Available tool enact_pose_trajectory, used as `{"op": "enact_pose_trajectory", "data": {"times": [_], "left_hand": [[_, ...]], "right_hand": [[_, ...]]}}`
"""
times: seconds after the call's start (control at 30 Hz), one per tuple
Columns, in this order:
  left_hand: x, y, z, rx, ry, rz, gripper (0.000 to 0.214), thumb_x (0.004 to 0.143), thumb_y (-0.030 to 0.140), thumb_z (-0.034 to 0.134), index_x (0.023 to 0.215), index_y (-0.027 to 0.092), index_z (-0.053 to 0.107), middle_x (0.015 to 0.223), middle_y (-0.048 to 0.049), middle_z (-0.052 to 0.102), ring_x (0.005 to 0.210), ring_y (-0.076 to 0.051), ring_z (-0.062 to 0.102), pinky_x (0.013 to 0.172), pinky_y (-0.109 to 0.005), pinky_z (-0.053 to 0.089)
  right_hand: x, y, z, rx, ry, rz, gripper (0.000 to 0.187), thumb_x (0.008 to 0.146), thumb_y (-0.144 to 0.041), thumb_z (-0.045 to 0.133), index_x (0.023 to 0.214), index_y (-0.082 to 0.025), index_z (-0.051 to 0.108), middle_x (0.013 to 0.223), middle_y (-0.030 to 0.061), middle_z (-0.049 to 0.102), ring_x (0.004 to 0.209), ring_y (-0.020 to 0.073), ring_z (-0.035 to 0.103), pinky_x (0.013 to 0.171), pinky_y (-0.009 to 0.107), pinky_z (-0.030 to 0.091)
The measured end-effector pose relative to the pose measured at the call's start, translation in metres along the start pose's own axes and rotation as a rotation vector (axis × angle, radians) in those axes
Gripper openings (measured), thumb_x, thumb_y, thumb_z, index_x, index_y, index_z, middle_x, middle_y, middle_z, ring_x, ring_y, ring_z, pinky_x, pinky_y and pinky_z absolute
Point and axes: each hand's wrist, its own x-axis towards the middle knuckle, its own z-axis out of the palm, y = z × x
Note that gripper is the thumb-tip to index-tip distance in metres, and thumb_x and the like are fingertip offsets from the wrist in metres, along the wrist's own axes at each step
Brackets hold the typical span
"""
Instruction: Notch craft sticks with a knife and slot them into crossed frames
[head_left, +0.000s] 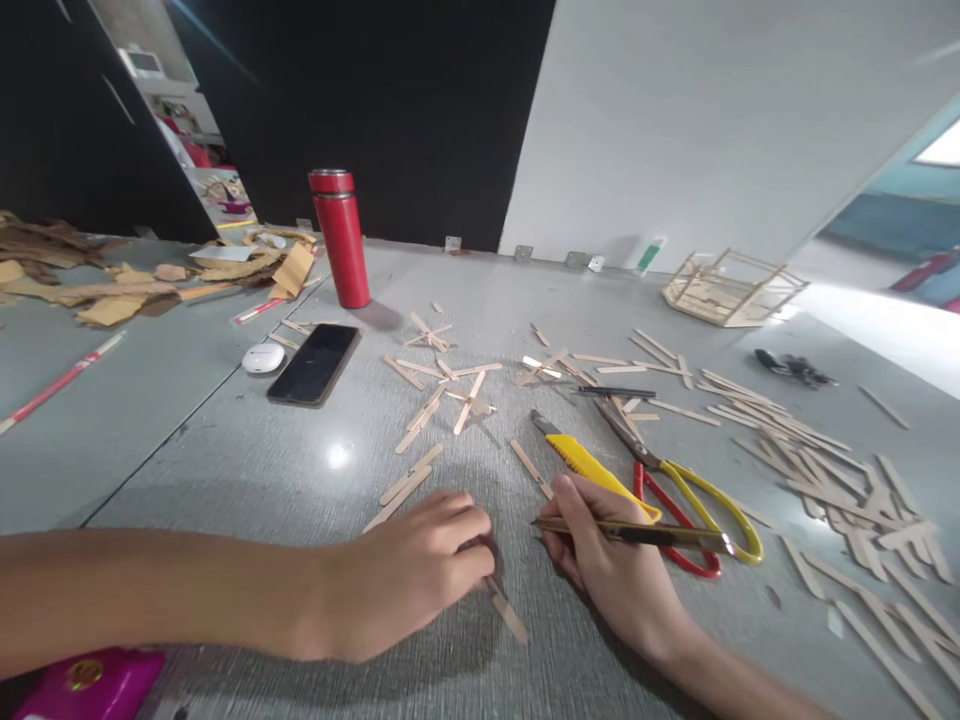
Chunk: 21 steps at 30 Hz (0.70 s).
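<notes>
1. Flat, pale wooden craft stick [511,614] with a rounded end is seen at the near middle of the grey desk [247,500], its far part hidden beneath the left hand [420,570].
2. The left hand's fingers are curled down over the stick; whether it is pinched or merely pressed down cannot be told.
3. A slim, gold-and-black, pen-like tool [667,535] is gripped by the right hand [611,575], its tip pointed toward the left hand and held apart from the stick.
4. Very little weight is to be expected of the stick; it is judged stiff along its length, but easily snapped or split along the grain if bent.
5. Dry wood is likely gripped without much slipping, though such a light piece could be skidded; it is best held by its flat faces or narrow edges, near the middle.
6. A yellow plastic box cutter [585,465] is placed close to the right hand.
</notes>
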Motion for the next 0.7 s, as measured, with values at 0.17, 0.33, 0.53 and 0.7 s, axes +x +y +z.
{"op": "enact_pose_trajectory", "data": {"times": [0.17, 0.33, 0.53, 0.7], "left_hand": [[-0.002, 0.005, -0.012, -0.140, 0.020, -0.164, 0.012, 0.101, 0.012, 0.053, 0.092, 0.019, 0.053, 0.088, -0.0029, 0.062, 0.080, -0.018, 0.057, 0.073, -0.030, 0.048], [0.006, 0.019, -0.047, -0.370, 0.025, -0.323, 0.018, 0.110, 0.026, 0.038, 0.097, 0.022, 0.050, 0.064, 0.0081, 0.045, 0.053, -0.010, 0.039, 0.051, -0.022, 0.034], [0.012, 0.040, -0.073, -0.663, 0.018, -0.428, 0.027, 0.105, 0.036, 0.049, 0.084, 0.019, 0.054, 0.066, 0.0066, 0.040, 0.059, -0.010, 0.035, 0.054, -0.024, 0.029], [0.016, 0.053, -0.085, -0.762, -0.066, -0.446, 0.031, 0.105, 0.038, 0.051, 0.081, 0.019, 0.052, 0.063, 0.0084, 0.028, 0.058, -0.010, 0.024, 0.049, -0.024, 0.020]], "right_hand": [[-0.003, 0.006, 0.000, 0.078, -0.029, -0.029, 0.053, 0.105, -0.065, 0.037, 0.088, -0.021, 0.060, 0.050, -0.0050, 0.054, 0.037, 0.0090, 0.037, 0.038, 0.021, 0.027], [-0.015, -0.004, -0.003, 0.070, -0.192, -0.054, 0.055, 0.105, -0.063, 0.039, 0.099, -0.017, 0.068, 0.055, -0.0017, 0.060, 0.041, 0.0088, 0.041, 0.042, 0.021, 0.033], [-0.029, -0.060, -0.023, 0.047, -0.309, -0.057, 0.055, 0.100, -0.067, 0.048, 0.075, -0.019, 0.060, 0.055, -0.0024, 0.054, 0.050, 0.0108, 0.045, 0.047, 0.022, 0.033], [-0.036, -0.087, -0.028, -0.042, -0.292, -0.108, 0.051, 0.103, -0.051, 0.050, 0.060, -0.022, 0.050, 0.050, -0.0037, 0.052, 0.046, 0.0101, 0.042, 0.047, 0.023, 0.034]]}}
